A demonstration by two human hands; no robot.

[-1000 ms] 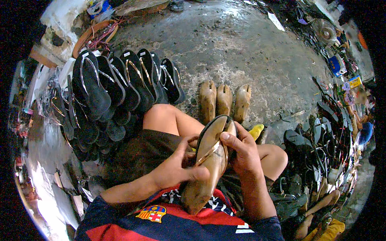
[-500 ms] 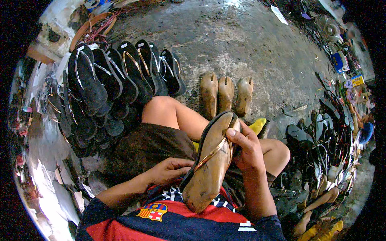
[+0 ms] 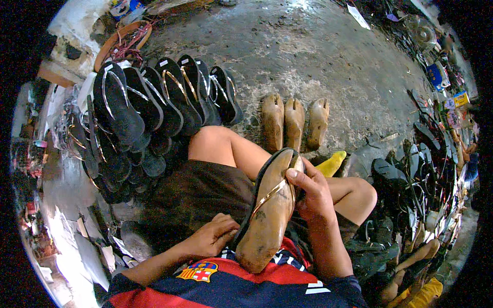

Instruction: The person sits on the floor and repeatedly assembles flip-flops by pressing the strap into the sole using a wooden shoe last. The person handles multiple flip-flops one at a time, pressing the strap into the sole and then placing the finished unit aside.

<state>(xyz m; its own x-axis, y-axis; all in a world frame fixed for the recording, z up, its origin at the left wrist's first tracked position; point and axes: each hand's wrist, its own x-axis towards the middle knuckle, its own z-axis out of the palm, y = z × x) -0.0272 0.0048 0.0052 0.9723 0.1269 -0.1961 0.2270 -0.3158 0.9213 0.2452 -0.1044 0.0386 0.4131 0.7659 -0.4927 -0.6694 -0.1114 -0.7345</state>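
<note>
My right hand grips the toe end of a black flip-flop, its thumb pressing near the front of the gold strap. A wooden shoe last lies on the sole, under the strap, with its heel toward my chest. My left hand is beside the sole's left edge near the heel, fingers curled and close together; whatever they may hold is hidden. Three more wooden lasts stand on the floor beyond my knees.
Many black flip-flops with shiny straps are piled at left. More dark sandals lie at right, by another person's arm. A yellow object shows behind my right hand. A brown-rimmed basket sits at far left.
My left hand has drawn slightly back from the sole, its fingers more curled. My right hand still holds the flip-flop and last, now turned slightly. The whole view has shifted a little.
</note>
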